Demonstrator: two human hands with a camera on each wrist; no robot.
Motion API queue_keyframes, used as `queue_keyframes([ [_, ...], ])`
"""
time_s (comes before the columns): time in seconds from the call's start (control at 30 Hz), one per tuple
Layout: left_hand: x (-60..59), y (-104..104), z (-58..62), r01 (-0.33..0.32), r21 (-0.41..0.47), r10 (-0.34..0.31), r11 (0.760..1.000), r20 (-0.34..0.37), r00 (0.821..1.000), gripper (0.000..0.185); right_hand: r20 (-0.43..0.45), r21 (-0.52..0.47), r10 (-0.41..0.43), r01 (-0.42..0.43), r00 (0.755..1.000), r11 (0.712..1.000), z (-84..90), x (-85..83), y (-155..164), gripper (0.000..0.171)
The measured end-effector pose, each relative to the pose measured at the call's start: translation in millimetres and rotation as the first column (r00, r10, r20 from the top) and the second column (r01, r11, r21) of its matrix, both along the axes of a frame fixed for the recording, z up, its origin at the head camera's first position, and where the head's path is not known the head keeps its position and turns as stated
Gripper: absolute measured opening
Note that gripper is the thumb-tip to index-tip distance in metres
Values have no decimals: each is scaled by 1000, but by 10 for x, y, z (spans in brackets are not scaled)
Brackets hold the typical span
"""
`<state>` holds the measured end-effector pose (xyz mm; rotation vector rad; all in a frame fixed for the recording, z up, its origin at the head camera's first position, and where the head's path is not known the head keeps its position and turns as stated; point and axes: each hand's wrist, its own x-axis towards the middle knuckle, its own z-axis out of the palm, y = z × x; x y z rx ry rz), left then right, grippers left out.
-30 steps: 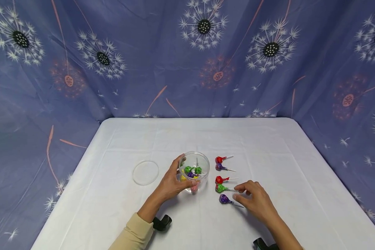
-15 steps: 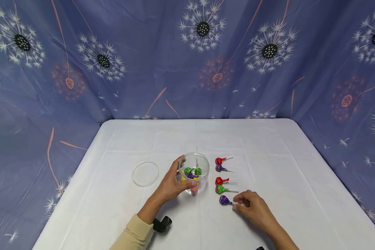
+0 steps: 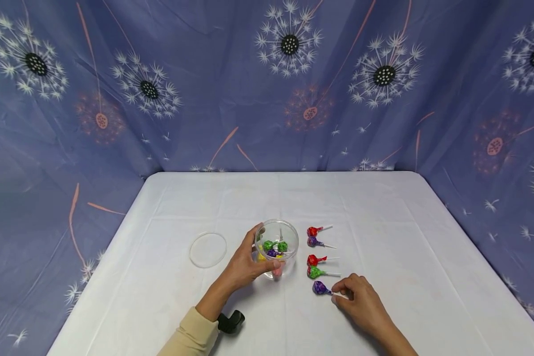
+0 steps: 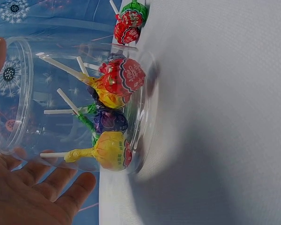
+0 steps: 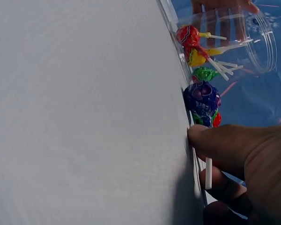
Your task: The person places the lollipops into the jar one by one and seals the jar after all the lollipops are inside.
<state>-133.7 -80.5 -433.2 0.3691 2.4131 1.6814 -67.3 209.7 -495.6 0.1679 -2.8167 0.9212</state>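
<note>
A clear plastic jar [image 3: 277, 245] stands upright on the white table [image 3: 382, 222], with several wrapped lollipops [image 4: 113, 117] inside. My left hand [image 3: 245, 262] grips the jar's side. To the jar's right lie a red lollipop [image 3: 313, 230], a purple one [image 3: 313, 242], another red one [image 3: 313, 260] and a green one [image 3: 314, 272]. Nearest me lies a purple lollipop [image 3: 321, 288] [image 5: 202, 101]. My right hand [image 3: 356, 296] pinches its white stick [image 5: 208, 171] against the table with thumb and fingers.
A clear round lid [image 3: 207, 249] lies flat to the left of the jar. A black object [image 3: 230, 321] sits near the table's front edge by my left sleeve. Blue dandelion-print cloth [image 3: 267, 84] hangs behind and at both sides.
My right hand has drawn back from the green lollipop's stick toward me and closed its fingers on the nearest purple lollipop's stick. The left hand and jar have stayed put.
</note>
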Motion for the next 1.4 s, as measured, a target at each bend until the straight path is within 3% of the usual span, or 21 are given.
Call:
queue_keyframes([
  [0.17,78,2,174,13,18,-12,1000,-22,1000,92,-11,11,-22,22,1000,1000,-8,4,-14,25],
  [0.4,91,10,203,16,32,-15,999,-28,1000,91,20,-33,-27,28,999,999,4,8,-12,24],
  [0.5,56,14,122,10,24,-9,1000,-17,1000,92,31,-63,-24,26,999,998,12,14,-8,24],
  [0.67,-45,3,-121,4,18,-4,1000,-23,1000,94,39,-127,-8,13,999,992,78,13,-1,20],
  [0.83,-75,-9,-197,3,-8,-3,1000,-32,999,95,35,-173,-2,8,999,985,250,-80,11,11],
  [1.17,-13,-2,-34,5,-18,-5,1000,-7,1000,95,-85,-210,76,-93,993,973,762,-448,-43,4],
  [1.4,-76,-36,-203,8,-36,-10,999,-44,999,94,-143,-217,118,-148,983,965,1071,-687,-206,6],
])
